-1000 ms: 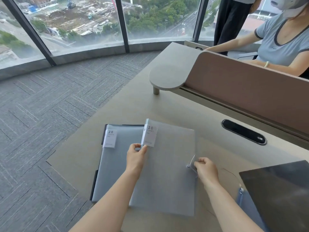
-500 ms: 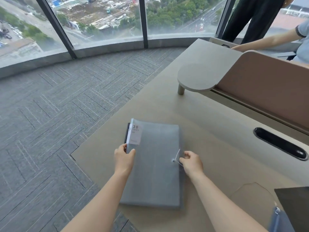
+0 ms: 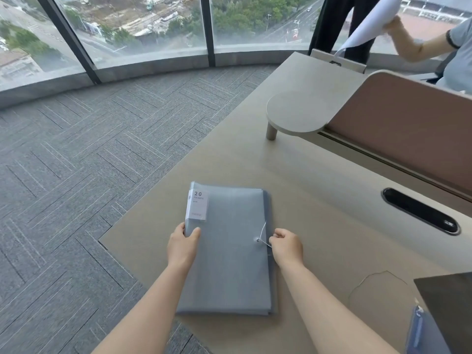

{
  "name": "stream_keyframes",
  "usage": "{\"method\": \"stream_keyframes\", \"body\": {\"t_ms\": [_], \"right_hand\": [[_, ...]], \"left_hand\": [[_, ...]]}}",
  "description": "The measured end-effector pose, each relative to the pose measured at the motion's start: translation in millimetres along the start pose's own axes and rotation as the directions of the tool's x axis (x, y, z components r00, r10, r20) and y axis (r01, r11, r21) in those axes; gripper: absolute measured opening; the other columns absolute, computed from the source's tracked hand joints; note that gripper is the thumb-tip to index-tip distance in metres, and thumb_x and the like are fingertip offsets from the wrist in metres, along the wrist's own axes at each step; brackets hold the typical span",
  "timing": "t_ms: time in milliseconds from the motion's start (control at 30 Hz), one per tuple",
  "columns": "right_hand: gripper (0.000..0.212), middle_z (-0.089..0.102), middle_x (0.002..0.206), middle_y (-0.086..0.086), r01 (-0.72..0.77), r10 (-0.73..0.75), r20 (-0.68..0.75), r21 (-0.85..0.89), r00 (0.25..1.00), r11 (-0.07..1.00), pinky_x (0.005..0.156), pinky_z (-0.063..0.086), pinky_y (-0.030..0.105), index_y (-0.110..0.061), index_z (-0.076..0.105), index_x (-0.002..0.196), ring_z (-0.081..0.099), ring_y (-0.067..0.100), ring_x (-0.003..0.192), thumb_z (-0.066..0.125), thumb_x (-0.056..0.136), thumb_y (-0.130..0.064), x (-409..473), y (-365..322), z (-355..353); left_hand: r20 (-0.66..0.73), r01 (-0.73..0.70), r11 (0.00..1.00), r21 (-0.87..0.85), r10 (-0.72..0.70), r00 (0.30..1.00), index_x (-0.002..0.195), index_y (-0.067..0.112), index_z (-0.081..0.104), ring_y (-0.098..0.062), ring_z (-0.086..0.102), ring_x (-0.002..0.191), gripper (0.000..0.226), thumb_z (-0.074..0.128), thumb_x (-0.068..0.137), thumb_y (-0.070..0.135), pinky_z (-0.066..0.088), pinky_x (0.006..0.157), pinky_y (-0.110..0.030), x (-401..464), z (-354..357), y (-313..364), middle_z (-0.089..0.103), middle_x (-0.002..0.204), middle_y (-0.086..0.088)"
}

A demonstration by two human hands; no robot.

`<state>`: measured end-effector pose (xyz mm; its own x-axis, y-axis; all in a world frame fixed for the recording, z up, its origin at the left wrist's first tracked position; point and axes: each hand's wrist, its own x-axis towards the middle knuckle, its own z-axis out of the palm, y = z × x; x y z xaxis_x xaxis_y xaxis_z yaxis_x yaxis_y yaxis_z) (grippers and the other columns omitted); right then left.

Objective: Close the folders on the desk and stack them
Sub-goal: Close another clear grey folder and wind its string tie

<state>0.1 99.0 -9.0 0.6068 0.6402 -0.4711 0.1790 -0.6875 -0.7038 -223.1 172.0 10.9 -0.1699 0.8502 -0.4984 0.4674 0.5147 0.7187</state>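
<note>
A grey-blue folder (image 3: 229, 264) lies closed and flat on the beige desk (image 3: 319, 226), near its left front corner. A white label reading "20 pockets" (image 3: 197, 204) sits at its top left. My left hand (image 3: 182, 247) grips the folder's left spine edge just below the label. My right hand (image 3: 286, 245) pinches the thin white elastic cord (image 3: 263, 233) at the folder's right edge, by the small round fastener (image 3: 258, 240). A second blue folder (image 3: 421, 330) shows partly at the bottom right.
A dark laptop lid (image 3: 449, 307) lies at the bottom right. A black oval cable slot (image 3: 420, 210) sits in the desk to the right. A pink divider panel (image 3: 408, 129) and a raised round shelf (image 3: 293, 113) stand behind. Another person holds paper beyond the divider.
The upper cover has swung shut over the lower one, so a single closed folder lies where an open pair showed. My left hand moved to the spine; my right hand stays on the cord.
</note>
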Motion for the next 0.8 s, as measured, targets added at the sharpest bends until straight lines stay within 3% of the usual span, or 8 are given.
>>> {"method": "stream_keyframes", "body": {"t_ms": [167, 233, 300, 333, 433, 567, 667, 800], "right_hand": [[0.032, 0.022, 0.059, -0.001, -0.086, 0.086, -0.003, 0.038, 0.996, 0.996, 0.056, 0.015, 0.033, -0.021, 0.025, 0.055, 0.023, 0.021, 0.065, 0.046, 0.066, 0.0, 4, 10, -6], [0.025, 0.038, 0.061, -0.003, -0.152, 0.153, -0.013, 0.075, 0.988, 0.986, 0.054, 0.034, 0.033, -0.026, 0.046, 0.055, 0.035, 0.024, 0.062, 0.049, 0.067, -0.004, 7, 17, -12], [0.029, 0.059, 0.075, -0.002, -0.211, 0.215, -0.019, 0.128, 0.976, 0.969, 0.073, 0.055, 0.041, -0.025, 0.073, 0.084, 0.057, 0.029, 0.071, 0.054, 0.072, -0.007, 11, 29, -22], [0.031, 0.063, 0.08, -0.001, -0.23, 0.236, -0.026, 0.147, 0.971, 0.962, 0.078, 0.057, 0.042, -0.016, 0.075, 0.096, 0.063, 0.03, 0.077, 0.055, 0.073, -0.007, 13, 36, -27], [0.036, 0.057, 0.07, 0.0, -0.264, 0.279, -0.054, 0.194, 0.959, 0.945, 0.066, 0.048, 0.037, 0.006, 0.067, 0.099, 0.051, 0.024, 0.067, 0.055, 0.068, -0.007, 10, 56, -49], [0.044, 0.047, 0.07, 0.003, -0.293, 0.326, -0.101, 0.25, 0.94, 0.923, 0.065, 0.034, 0.033, 0.014, 0.055, 0.107, 0.041, 0.018, 0.067, 0.053, 0.067, -0.004, -5, 78, -82], [0.031, 0.053, 0.07, 0.005, -0.329, 0.371, -0.111, 0.279, 0.922, 0.902, 0.064, 0.04, 0.034, 0.009, 0.065, 0.102, 0.046, 0.02, 0.068, 0.055, 0.074, -0.001, -17, 92, -104], [0.032, 0.06, 0.076, 0.003, -0.3, 0.335, -0.105, 0.256, 0.936, 0.919, 0.069, 0.05, 0.035, 0.006, 0.066, 0.104, 0.056, 0.024, 0.07, 0.056, 0.075, -0.006, -25, 108, -117]], "left_hand": [[0.057, -0.019, 0.999, -0.049, 0.022, 0.998, 0.112, 0.022, 0.066, -0.02, 0.066, 0.093, 0.021, 0.059, 0.092, 0.024, 0.047, 0.07, -0.031, -4, 2, -1, 0.071, 0.099, 0.004], [0.08, -0.024, 0.997, -0.075, 0.03, 0.996, 0.111, 0.022, 0.066, -0.021, 0.066, 0.095, 0.021, 0.06, 0.092, 0.022, 0.049, 0.076, -0.034, -8, 8, 0, 0.071, 0.099, 0.004], [0.111, -0.027, 0.996, -0.087, 0.037, 0.993, 0.11, 0.023, 0.067, -0.022, 0.067, 0.096, 0.02, 0.06, 0.091, 0.021, 0.051, 0.082, -0.037, -15, 17, 2, 0.072, 0.099, 0.004], [0.13, -0.033, 0.996, -0.087, 0.044, 0.991, 0.109, 0.023, 0.067, -0.022, 0.067, 0.097, 0.019, 0.06, 0.091, 0.021, 0.051, 0.083, -0.038, -19, 22, 4, 0.072, 0.099, 0.003], [0.181, -0.055, 0.995, -0.082, 0.069, 0.981, 0.108, 0.024, 0.067, -0.02, 0.067, 0.095, 0.019, 0.06, 0.091, 0.021, 0.052, 0.085, -0.038, -34, 41, 8, 0.072, 0.1, 0.003], [0.262, -0.11, 0.992, -0.061, 0.123, 0.957, 0.101, 0.026, 0.067, -0.018, 0.063, 0.083, 0.014, 0.059, 0.09, 0.021, 0.049, 0.075, -0.035, -53, 69, 13, 0.071, 0.092, 0.003], [0.318, -0.148, 0.989, -0.027, 0.148, 0.936, 0.103, 0.026, 0.068, -0.018, 0.063, 0.081, 0.016, 0.06, 0.089, 0.023, 0.048, 0.071, -0.032, -63, 88, 17, 0.072, 0.091, 0.004], [0.346, -0.203, 0.979, 0.032, 0.179, 0.921, 0.103, 0.027, 0.068, -0.021, 0.066, 0.087, 0.016, 0.06, 0.089, 0.023, 0.05, 0.073, -0.035, -69, 103, 22, 0.073, 0.092, 0.004]]}}
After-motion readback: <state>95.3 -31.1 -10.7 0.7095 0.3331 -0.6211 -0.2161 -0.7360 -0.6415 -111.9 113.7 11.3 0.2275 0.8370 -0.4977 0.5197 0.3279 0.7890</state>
